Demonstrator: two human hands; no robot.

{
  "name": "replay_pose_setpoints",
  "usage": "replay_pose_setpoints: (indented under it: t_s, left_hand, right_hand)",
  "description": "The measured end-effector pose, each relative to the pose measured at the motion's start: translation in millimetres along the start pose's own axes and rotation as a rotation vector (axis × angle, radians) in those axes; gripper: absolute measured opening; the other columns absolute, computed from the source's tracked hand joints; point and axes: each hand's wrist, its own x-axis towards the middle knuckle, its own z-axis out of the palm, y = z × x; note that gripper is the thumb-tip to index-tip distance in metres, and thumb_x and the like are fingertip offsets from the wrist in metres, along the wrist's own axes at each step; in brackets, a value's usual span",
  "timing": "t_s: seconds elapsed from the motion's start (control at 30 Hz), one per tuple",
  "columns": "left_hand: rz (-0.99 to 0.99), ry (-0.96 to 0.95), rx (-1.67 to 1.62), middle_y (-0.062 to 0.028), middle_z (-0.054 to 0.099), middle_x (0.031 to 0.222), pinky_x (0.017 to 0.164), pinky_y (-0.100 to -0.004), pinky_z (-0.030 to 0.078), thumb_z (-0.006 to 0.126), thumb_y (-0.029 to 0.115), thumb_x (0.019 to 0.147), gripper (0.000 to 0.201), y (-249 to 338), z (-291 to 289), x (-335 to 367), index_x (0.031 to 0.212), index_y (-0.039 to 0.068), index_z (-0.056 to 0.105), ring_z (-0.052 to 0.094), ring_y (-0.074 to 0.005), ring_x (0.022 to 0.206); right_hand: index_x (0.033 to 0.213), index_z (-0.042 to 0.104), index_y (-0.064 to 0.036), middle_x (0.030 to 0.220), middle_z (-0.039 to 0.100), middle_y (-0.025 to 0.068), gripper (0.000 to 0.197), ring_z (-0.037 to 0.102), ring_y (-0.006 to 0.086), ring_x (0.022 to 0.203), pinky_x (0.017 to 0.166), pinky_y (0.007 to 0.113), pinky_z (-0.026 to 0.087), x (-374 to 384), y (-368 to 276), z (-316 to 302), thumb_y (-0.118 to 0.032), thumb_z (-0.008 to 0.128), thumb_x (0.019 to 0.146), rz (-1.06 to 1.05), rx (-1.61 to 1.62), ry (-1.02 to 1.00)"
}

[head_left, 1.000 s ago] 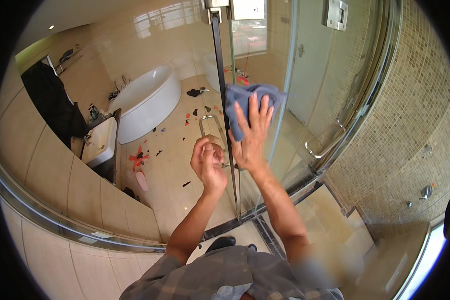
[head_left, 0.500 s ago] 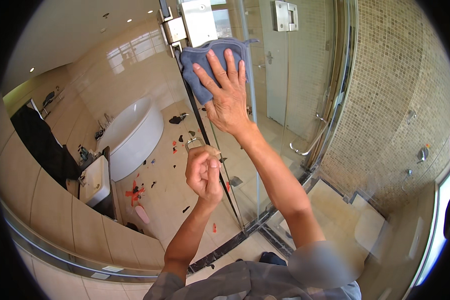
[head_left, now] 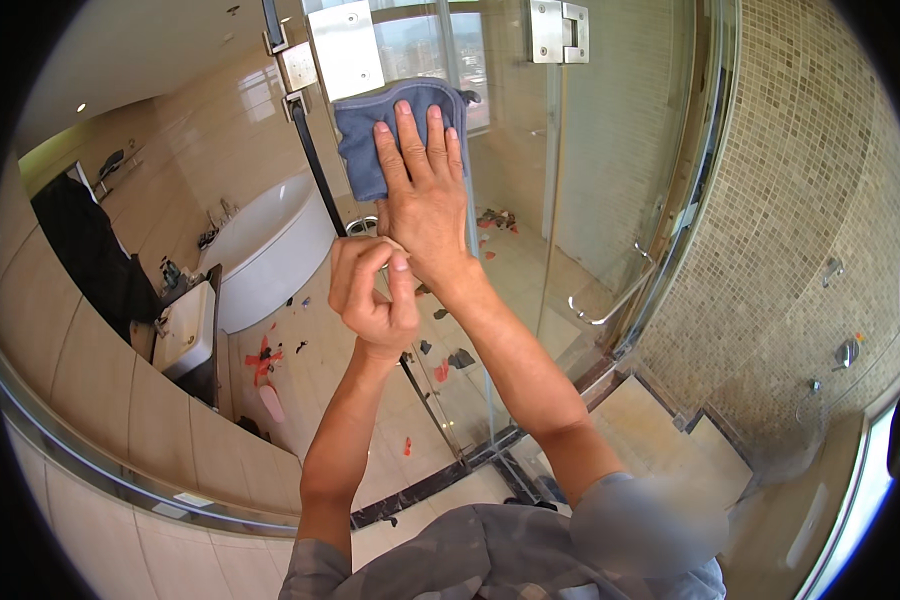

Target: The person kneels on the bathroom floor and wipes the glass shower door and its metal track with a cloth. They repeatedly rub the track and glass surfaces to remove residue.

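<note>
My right hand [head_left: 425, 195] lies flat with fingers spread, pressing a blue-grey cloth [head_left: 370, 140] against the glass shower door [head_left: 530, 200] near its top, just below a metal hinge plate [head_left: 345, 50]. My left hand [head_left: 372, 295] is curled in a fist around the door's metal handle [head_left: 362, 226], just below and left of the right wrist. The dark edge of the glass panel [head_left: 315, 170] runs down beside the cloth.
A white bathtub [head_left: 270, 250] and a white basin [head_left: 185, 330] stand to the left on a beige tiled floor strewn with small red and dark items. A chrome bar [head_left: 610, 300] hangs inside the shower. Mosaic wall [head_left: 800, 200] on the right.
My right hand has slid the cloth upward on the glass toward the hinge. My left hand kept its grip on the handle. My view has tilted upward.
</note>
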Motion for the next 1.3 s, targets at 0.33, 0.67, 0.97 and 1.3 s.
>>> replay_pose_setpoints:
  t_s: [0.33, 0.67, 0.97, 1.3]
  left_hand:
    - [-0.123, 0.013, 0.056, -0.0132, 0.066, 0.094, 0.072, -0.0303, 0.047, 0.058, 0.0, 0.091, 0.016, 9.3, 0.0, -6.6, 0.104, -0.007, 0.061, 0.057, -0.0191, 0.08]
    - [-0.172, -0.154, 0.032, -0.011, 0.069, 0.094, 0.074, -0.034, 0.048, 0.063, -0.001, 0.086, 0.014, -1.6, -19.9, -1.5, 0.099, -0.002, 0.065, 0.061, -0.0238, 0.083]
    - [-0.117, -0.04, -0.038, -0.0099, 0.067, 0.092, 0.068, -0.0326, 0.048, 0.062, 0.0, 0.087, 0.01, -30.8, -32.0, -22.4, 0.096, -0.001, 0.063, 0.058, -0.0216, 0.077]
    - [-0.216, 0.225, -0.12, -0.0095, 0.053, 0.106, 0.067, -0.0288, 0.045, 0.06, 0.003, 0.092, 0.012, -44.1, -2.4, -34.2, 0.103, -0.001, 0.062, 0.05, -0.0169, 0.08]
  right_hand:
    - [0.143, 0.05, -0.0013, 0.157, 0.035, 0.0238, 0.062, 0.029, 0.051, 0.144, 0.114, 0.06, 0.029, -48.8, 0.8, -5.1, -0.008, 0.061, 0.082, 0.101, 0.132, -0.031]
    - [0.148, 0.045, -0.0084, 0.16, 0.028, 0.0224, 0.075, 0.025, 0.0543, 0.142, 0.115, 0.062, 0.025, 0.0, 14.4, 6.5, -0.011, 0.066, 0.076, 0.027, 0.022, 0.015]
    - [0.15, 0.042, -0.0039, 0.161, 0.024, 0.0249, 0.076, 0.021, 0.0562, 0.144, 0.115, 0.063, 0.023, -80.0, 5.0, 5.8, -0.006, 0.065, 0.077, 0.095, 0.038, -0.066]
    - [0.154, 0.029, -0.001, 0.16, 0.018, 0.0321, 0.085, 0.012, 0.0576, 0.146, 0.115, 0.068, 0.014, -334.4, -5.3, -8.2, -0.042, 0.066, 0.09, 0.239, 0.078, -0.438]
